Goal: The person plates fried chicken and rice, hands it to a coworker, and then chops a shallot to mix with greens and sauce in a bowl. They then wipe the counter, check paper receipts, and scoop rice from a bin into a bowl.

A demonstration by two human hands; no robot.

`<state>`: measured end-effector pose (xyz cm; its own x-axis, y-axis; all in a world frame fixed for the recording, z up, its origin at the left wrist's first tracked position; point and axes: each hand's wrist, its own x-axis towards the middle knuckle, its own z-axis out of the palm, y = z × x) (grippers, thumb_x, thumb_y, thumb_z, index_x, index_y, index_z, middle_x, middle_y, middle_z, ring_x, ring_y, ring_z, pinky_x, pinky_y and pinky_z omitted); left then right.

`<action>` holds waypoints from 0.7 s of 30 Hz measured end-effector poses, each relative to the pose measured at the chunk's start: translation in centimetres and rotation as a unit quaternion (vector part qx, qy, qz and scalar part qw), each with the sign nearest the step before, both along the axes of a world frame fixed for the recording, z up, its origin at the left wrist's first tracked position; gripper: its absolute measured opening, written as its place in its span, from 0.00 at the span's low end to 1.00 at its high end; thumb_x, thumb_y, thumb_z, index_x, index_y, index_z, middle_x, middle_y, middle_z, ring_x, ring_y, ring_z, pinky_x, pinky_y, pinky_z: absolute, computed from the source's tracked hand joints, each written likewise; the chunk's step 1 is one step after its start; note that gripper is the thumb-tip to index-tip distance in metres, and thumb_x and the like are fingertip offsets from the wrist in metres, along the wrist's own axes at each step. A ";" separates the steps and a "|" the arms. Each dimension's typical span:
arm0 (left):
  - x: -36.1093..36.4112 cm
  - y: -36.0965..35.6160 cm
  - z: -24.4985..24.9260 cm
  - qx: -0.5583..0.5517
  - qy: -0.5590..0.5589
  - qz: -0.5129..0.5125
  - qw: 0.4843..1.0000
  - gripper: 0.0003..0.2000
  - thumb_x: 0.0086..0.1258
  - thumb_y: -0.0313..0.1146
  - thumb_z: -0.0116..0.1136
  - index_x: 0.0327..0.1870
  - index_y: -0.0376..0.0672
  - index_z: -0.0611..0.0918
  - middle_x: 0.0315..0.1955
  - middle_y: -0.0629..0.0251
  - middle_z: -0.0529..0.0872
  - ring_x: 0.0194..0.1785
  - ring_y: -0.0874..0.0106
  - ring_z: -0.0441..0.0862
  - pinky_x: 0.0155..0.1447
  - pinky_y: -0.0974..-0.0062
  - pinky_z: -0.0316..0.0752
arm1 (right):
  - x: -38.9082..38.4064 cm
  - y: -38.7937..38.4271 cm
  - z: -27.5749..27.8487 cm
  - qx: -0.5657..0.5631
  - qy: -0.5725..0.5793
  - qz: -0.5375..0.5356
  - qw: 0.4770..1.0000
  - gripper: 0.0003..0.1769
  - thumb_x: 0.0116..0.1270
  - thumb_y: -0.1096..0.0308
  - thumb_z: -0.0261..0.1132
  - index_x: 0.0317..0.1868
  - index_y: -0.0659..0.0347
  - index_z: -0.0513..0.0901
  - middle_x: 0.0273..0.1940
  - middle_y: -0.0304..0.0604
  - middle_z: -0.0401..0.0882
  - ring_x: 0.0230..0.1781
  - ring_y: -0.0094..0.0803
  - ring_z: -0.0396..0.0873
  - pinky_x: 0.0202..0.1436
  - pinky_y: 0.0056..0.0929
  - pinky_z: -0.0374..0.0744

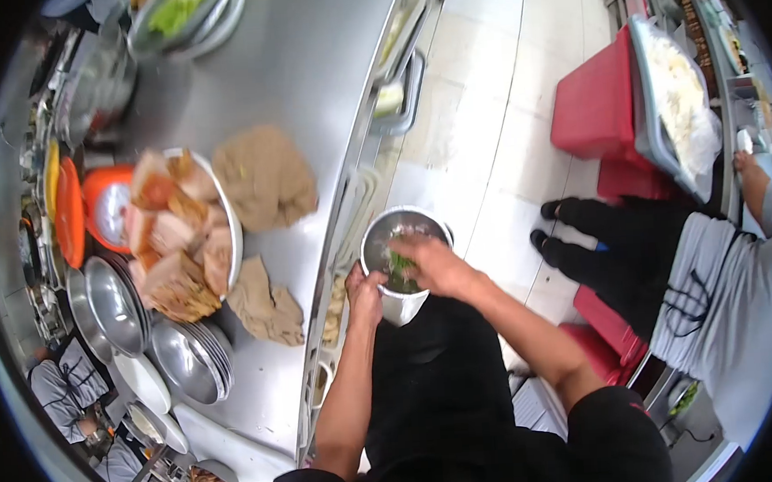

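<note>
Metal bowl [381,241]: just off the edge of the steel counter [304,60], on the aisle side, in front of the body.
Left hand [365,295]: I see it closed on the rim nearest the counter, likely to steady the bowl.
Right hand [442,266]: reaching inside from the side away from the counter, over chopped greens [401,262]; I can't tell whether its fingers grip any.
Meat chunks [172,232]: heaped on the counter in a basin [232,215], presumably for containment.
</note>
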<state>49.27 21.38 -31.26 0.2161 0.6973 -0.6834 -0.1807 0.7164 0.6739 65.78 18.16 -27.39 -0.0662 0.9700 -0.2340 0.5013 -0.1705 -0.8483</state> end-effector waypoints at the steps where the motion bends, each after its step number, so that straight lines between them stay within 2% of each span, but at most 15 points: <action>1: 0.5 0.0 0.0 -0.002 -0.019 -0.026 0.999 0.19 0.46 0.14 0.47 0.43 0.35 0.76 0.35 0.65 0.81 0.37 0.75 0.78 0.43 0.79 0.73 | 1.6 -0.3 2.0 0.004 0.026 0.012 1.000 0.30 0.51 0.82 0.61 0.58 0.63 0.71 0.57 0.64 0.67 0.56 0.57 0.68 0.61 0.41 0.69; 2: 1.7 0.3 1.0 0.002 0.017 -0.058 0.998 0.20 0.46 0.14 0.47 0.44 0.35 0.75 0.36 0.64 0.81 0.37 0.75 0.78 0.43 0.79 0.73 | 3.4 -0.4 4.4 0.017 0.068 -0.028 0.997 0.28 0.50 0.85 0.58 0.56 0.64 0.73 0.57 0.63 0.68 0.56 0.57 0.69 0.59 0.40 0.71; 4: 4.3 0.8 3.4 0.000 -0.025 -0.071 0.997 0.19 0.46 0.14 0.47 0.44 0.34 0.75 0.37 0.63 0.81 0.38 0.74 0.78 0.44 0.79 0.73 | 7.6 0.3 9.9 -0.038 0.087 -0.107 0.990 0.24 0.48 0.86 0.56 0.50 0.66 0.77 0.52 0.61 0.73 0.54 0.55 0.71 0.53 0.40 0.73; 5: 5.9 1.6 4.4 0.017 -0.014 -0.087 0.996 0.20 0.46 0.14 0.47 0.44 0.33 0.75 0.37 0.63 0.81 0.38 0.73 0.78 0.45 0.78 0.74 | 9.8 1.3 11.7 0.026 0.046 -0.152 0.987 0.19 0.45 0.87 0.56 0.40 0.67 0.79 0.41 0.58 0.77 0.45 0.55 0.75 0.43 0.40 0.75; 6: 7.3 2.1 5.4 0.044 -0.009 -0.103 0.994 0.20 0.46 0.14 0.47 0.44 0.33 0.75 0.37 0.63 0.81 0.39 0.71 0.78 0.45 0.78 0.74 | 11.4 1.6 12.6 0.074 -0.015 -0.148 0.986 0.13 0.42 0.86 0.56 0.32 0.65 0.77 0.31 0.55 0.77 0.35 0.54 0.76 0.36 0.40 0.75; 7: 11.2 3.8 9.3 0.050 -0.027 -0.061 0.997 0.21 0.45 0.14 0.47 0.45 0.32 0.75 0.38 0.61 0.81 0.41 0.69 0.79 0.47 0.76 0.74 | 13.6 3.1 15.1 0.116 -0.053 -0.118 0.985 0.10 0.42 0.83 0.58 0.27 0.61 0.75 0.28 0.52 0.76 0.31 0.52 0.76 0.33 0.41 0.74; 8: 12.2 4.8 10.5 0.078 -0.037 -0.078 0.993 0.21 0.45 0.14 0.46 0.46 0.31 0.75 0.39 0.60 0.81 0.43 0.69 0.79 0.49 0.75 0.74 | 14.5 4.0 16.7 0.070 -0.068 -0.088 0.991 0.08 0.43 0.79 0.58 0.26 0.59 0.74 0.28 0.50 0.77 0.31 0.50 0.77 0.33 0.43 0.75; 10: 14.4 7.0 13.5 0.103 -0.048 -0.069 0.991 0.16 0.45 0.14 0.49 0.39 0.32 0.77 0.32 0.63 0.81 0.34 0.74 0.78 0.39 0.78 0.73 | 17.0 6.2 20.2 0.066 -0.101 0.015 0.993 0.09 0.43 0.78 0.58 0.28 0.58 0.76 0.28 0.50 0.77 0.31 0.50 0.77 0.33 0.43 0.75; 11: 15.7 8.5 14.8 0.114 -0.061 -0.064 0.990 0.15 0.45 0.14 0.50 0.38 0.32 0.77 0.30 0.63 0.81 0.30 0.75 0.78 0.35 0.79 0.74 | 18.5 7.6 22.2 0.099 -0.112 0.051 0.987 0.11 0.44 0.78 0.58 0.31 0.58 0.78 0.28 0.51 0.77 0.32 0.49 0.77 0.34 0.43 0.75; 12: 17.5 10.2 16.8 0.139 -0.073 -0.059 0.986 0.15 0.45 0.14 0.50 0.38 0.32 0.77 0.30 0.63 0.81 0.30 0.75 0.78 0.35 0.79 0.74 | 20.4 8.9 22.3 0.182 -0.119 0.088 0.972 0.14 0.44 0.79 0.58 0.34 0.58 0.78 0.31 0.48 0.76 0.33 0.47 0.77 0.36 0.40 0.75; 15: 22.1 14.9 21.4 0.172 -0.082 -0.063 0.980 0.11 0.45 0.15 0.53 0.32 0.34 0.77 0.22 0.65 0.80 0.17 0.78 0.74 0.17 0.81 0.68 | 25.1 13.0 27.4 0.180 -0.121 0.066 0.974 0.16 0.46 0.80 0.57 0.38 0.59 0.78 0.32 0.47 0.75 0.37 0.47 0.76 0.40 0.38 0.75; 17: 26.1 18.2 24.4 0.184 -0.101 -0.073 0.975 0.10 0.45 0.15 0.53 0.31 0.34 0.77 0.21 0.65 0.80 0.17 0.78 0.74 0.17 0.81 0.69 | 28.8 15.9 30.0 0.121 -0.123 0.054 0.983 0.15 0.44 0.82 0.56 0.34 0.61 0.79 0.33 0.47 0.76 0.38 0.47 0.75 0.40 0.39 0.75; 18: 28.5 20.1 25.8 0.189 -0.113 -0.088 0.971 0.10 0.46 0.16 0.54 0.31 0.35 0.77 0.21 0.65 0.80 0.18 0.78 0.74 0.18 0.81 0.70 | 30.9 17.1 31.1 0.128 -0.131 0.056 0.982 0.15 0.44 0.82 0.56 0.34 0.61 0.79 0.33 0.47 0.76 0.38 0.47 0.75 0.40 0.39 0.75; 20: 33.3 23.3 27.3 0.214 -0.126 -0.089 0.965 0.08 0.47 0.16 0.55 0.30 0.35 0.76 0.19 0.66 0.79 0.17 0.78 0.74 0.18 0.81 0.72 | 35.3 18.7 32.6 0.314 -0.136 0.044 0.939 0.17 0.45 0.81 0.62 0.38 0.58 0.81 0.35 0.43 0.77 0.39 0.42 0.77 0.43 0.35 0.77; 21: 35.7 24.7 28.1 0.217 -0.133 -0.115 0.960 0.08 0.48 0.17 0.55 0.30 0.36 0.76 0.19 0.66 0.78 0.16 0.78 0.74 0.18 0.81 0.72 | 37.2 19.1 33.3 0.298 -0.126 -0.024 0.946 0.15 0.43 0.81 0.65 0.34 0.58 0.82 0.37 0.43 0.78 0.38 0.40 0.77 0.41 0.33 0.77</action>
